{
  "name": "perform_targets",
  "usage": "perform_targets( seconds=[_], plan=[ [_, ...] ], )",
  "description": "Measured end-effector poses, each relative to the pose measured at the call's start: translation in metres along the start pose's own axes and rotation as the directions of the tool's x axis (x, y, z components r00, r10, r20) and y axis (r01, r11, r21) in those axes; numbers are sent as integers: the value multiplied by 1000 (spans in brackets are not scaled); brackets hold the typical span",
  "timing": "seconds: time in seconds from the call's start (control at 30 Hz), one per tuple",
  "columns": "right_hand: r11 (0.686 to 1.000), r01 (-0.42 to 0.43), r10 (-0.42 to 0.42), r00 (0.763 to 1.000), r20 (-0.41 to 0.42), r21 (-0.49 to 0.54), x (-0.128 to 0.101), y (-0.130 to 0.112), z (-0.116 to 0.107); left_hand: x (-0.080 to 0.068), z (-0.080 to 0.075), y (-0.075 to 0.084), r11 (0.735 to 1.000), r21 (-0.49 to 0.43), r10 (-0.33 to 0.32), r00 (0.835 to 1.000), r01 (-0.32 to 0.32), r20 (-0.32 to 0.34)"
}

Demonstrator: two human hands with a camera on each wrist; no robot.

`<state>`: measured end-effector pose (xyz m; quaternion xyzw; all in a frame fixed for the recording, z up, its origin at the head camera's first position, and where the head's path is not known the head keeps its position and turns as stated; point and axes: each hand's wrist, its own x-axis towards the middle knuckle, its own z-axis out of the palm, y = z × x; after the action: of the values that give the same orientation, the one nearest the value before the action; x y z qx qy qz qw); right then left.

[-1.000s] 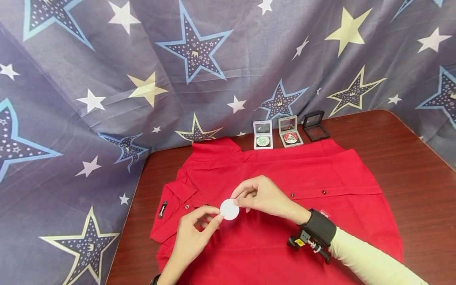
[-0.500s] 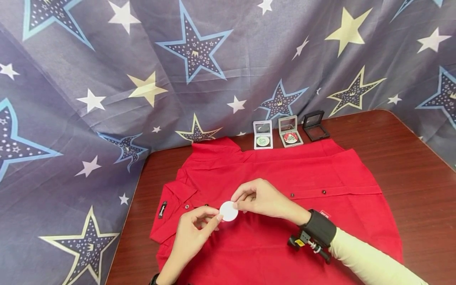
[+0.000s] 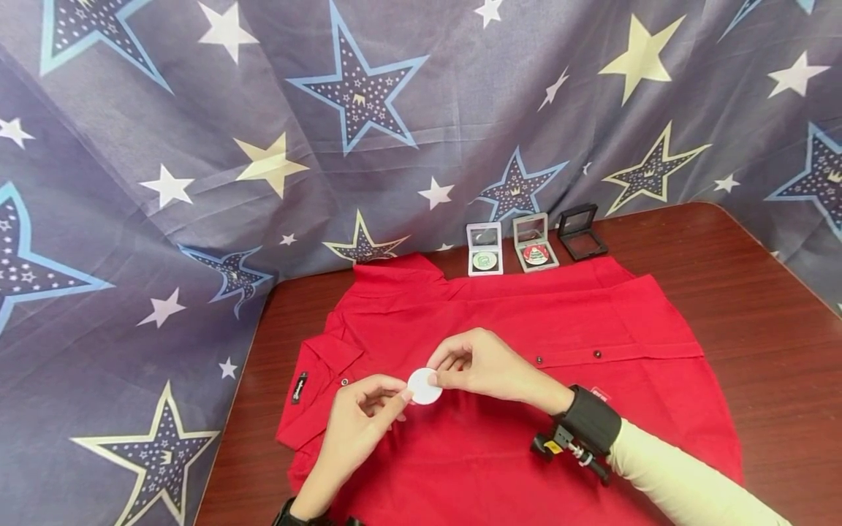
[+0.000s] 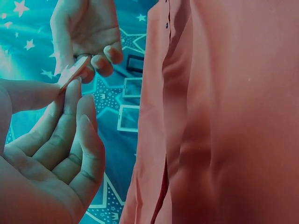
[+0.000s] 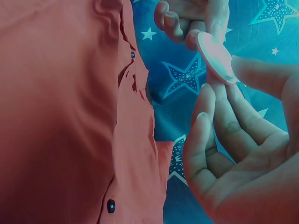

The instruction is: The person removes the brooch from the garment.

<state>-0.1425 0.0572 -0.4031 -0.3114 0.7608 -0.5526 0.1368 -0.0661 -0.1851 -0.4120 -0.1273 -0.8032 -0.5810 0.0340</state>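
Pinching the white disc [image 3: 424,386] at opposite edges, left hand [image 3: 358,431] and right hand [image 3: 483,364] should probably keep light, even pressure above the red shirt [image 3: 592,343].

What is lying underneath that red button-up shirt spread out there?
The red button-up shirt lies flat on a dark reddish-brown wooden table, whose bare top shows around it. Whatever else might lie beneath the cloth is covered and cannot be seen.

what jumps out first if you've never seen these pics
Two hands meet over a red shirt spread on the table: the left hand and right hand both pinch a small white disc. Behind the shirt stand three small open cases, against a star-patterned cloth.
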Motion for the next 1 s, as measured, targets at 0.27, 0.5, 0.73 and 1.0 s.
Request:
perform_targets(
  seconds=[0.27, 0.5, 0.73, 1.0],
  plan=[
    [1000, -19, 20, 999, 28, -21, 1, 2, 3, 1, 4, -2, 999, -2, -36, 999, 36, 28],
    [1000, -7, 8, 999, 39, -25, 2, 3, 3, 1, 4, -3, 998, -4, -57, 998, 57, 32],
    [997, 26, -24, 999, 32, -72, 3, 4, 4, -1, 5, -3, 996, -10, -83, 996, 83, 29],
    [991, 53, -51, 999, 18, -120, 3, 5, 6, -1, 6, 0, 998, -3, -69, 997, 69, 21]
  ],
)
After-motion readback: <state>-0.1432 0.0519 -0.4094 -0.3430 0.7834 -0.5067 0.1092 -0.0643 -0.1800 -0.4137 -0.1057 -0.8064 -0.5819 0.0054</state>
